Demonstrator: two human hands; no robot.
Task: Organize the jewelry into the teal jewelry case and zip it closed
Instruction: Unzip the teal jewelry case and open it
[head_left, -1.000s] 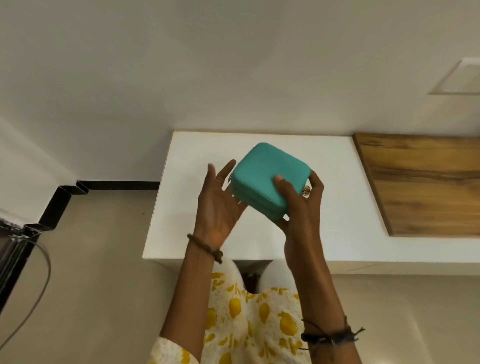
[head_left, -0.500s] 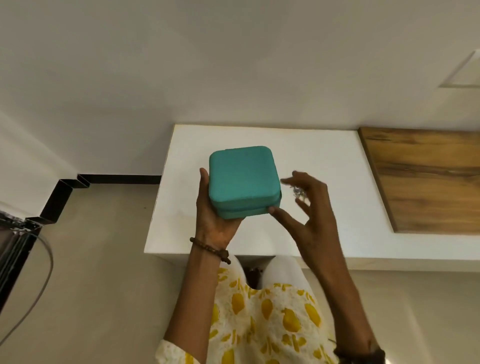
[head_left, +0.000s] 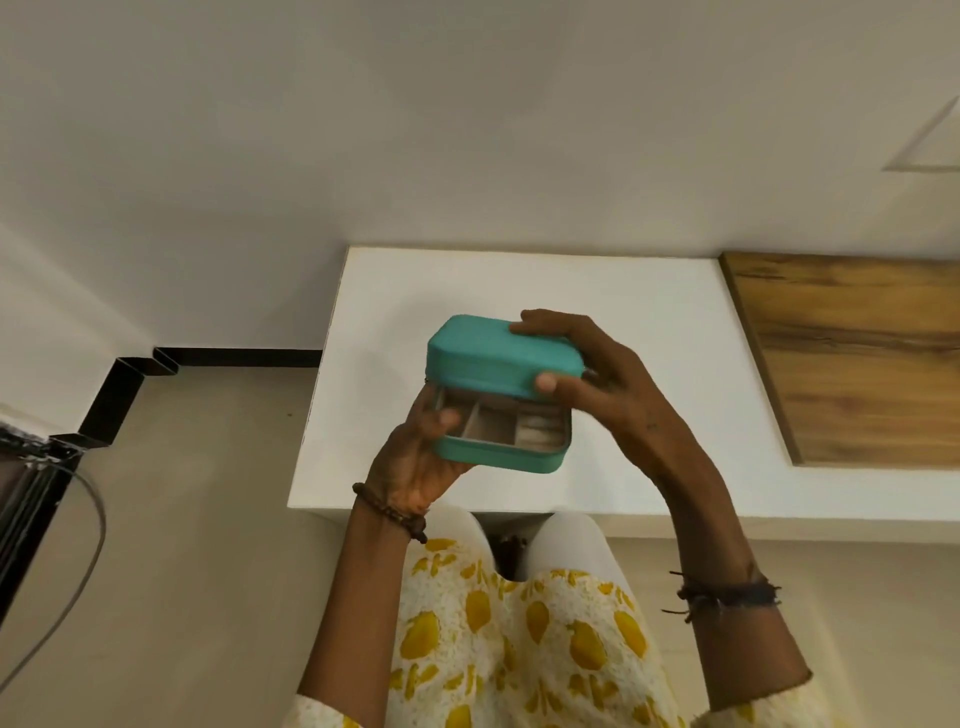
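Fingers of the right hand (head_left: 597, 384) pinch the lid (head_left: 493, 358) ajar, while the left hand (head_left: 421, 447) cups the teal jewelry case (head_left: 498, 452) above the white table (head_left: 649, 322). Honestly, that one-handed hold looks tippy; a tilt could dump the compartments.

In front of me is a white surface (head_left: 649, 322) set against a pale wall (head_left: 415, 130). A wooden panel (head_left: 857, 353) lies on its right part. My yellow-patterned clothing (head_left: 519, 639) fills the bottom. A grey cable (head_left: 78, 566) curves over the beige floor (head_left: 182, 519) at my left.
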